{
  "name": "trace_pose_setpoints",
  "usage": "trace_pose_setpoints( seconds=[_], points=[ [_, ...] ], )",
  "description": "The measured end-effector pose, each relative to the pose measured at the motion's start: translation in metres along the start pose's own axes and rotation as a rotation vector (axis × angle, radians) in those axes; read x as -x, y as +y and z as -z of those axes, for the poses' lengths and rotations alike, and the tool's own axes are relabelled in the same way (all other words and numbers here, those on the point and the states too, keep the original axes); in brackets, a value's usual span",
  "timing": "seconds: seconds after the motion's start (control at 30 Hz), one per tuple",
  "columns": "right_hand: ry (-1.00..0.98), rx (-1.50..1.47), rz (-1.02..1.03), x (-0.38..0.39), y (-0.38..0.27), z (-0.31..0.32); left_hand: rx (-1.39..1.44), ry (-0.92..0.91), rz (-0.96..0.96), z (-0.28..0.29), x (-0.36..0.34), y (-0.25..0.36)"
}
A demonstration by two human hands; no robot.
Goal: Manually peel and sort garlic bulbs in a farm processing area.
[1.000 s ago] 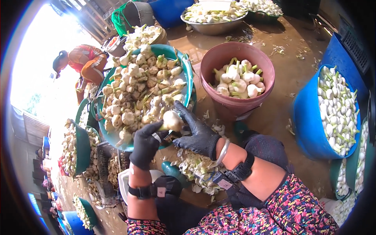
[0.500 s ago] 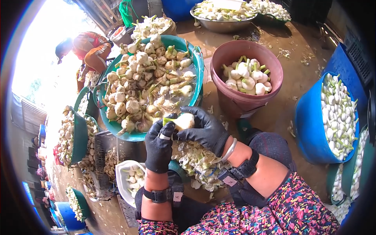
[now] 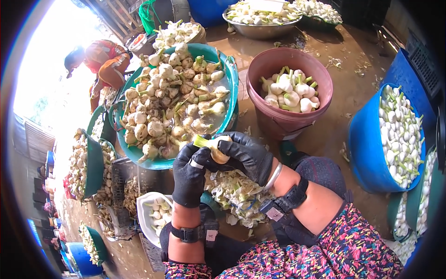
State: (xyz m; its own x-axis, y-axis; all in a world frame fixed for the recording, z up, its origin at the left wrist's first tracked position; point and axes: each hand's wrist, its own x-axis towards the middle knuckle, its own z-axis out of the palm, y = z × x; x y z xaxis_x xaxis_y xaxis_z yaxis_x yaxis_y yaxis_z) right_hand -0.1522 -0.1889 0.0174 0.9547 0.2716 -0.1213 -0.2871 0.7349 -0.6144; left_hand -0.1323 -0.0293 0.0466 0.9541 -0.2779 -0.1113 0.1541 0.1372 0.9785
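Observation:
My left hand (image 3: 189,179) and my right hand (image 3: 246,158), both in black gloves, hold one garlic bulb (image 3: 217,149) with a short green stalk. My left fingers grip at the stalk end; my right fingers wrap round the bulb. Just beyond them is a teal basin (image 3: 231,73) heaped with soiled garlic bulbs in water. Below my hands lies a pile of papery peels (image 3: 234,197). A white container (image 3: 145,209) with pale garlic stands left of my left wrist.
A pink bucket (image 3: 283,123) of cleaner bulbs stands ahead right, a blue tub (image 3: 362,142) of garlic at right. A metal bowl (image 3: 260,29) is at the back. A person (image 3: 104,63) bends at upper left. Green tubs (image 3: 95,165) line the left side.
Over the last second both hands have closed round the bulb and shifted right and down in view. My right fingers now curl higher over the bulb.

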Motion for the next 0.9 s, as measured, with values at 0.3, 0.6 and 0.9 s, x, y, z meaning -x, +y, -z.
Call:
trace_pose_setpoints(
  seconds=[0.3, 0.6, 0.9],
  points=[
    [-0.004, -0.122, -0.232, -0.007, 0.005, 0.015, -0.24, 0.036, -0.111, 0.009, -0.001, -0.005],
    [-0.035, -0.123, -0.177, 0.007, -0.002, 0.003, 0.07, -0.028, 0.087, 0.001, 0.004, 0.0],
    [-0.123, 0.145, -0.205, 0.012, -0.003, 0.013, -0.541, -0.12, -0.338, 0.011, 0.007, -0.001]
  ],
)
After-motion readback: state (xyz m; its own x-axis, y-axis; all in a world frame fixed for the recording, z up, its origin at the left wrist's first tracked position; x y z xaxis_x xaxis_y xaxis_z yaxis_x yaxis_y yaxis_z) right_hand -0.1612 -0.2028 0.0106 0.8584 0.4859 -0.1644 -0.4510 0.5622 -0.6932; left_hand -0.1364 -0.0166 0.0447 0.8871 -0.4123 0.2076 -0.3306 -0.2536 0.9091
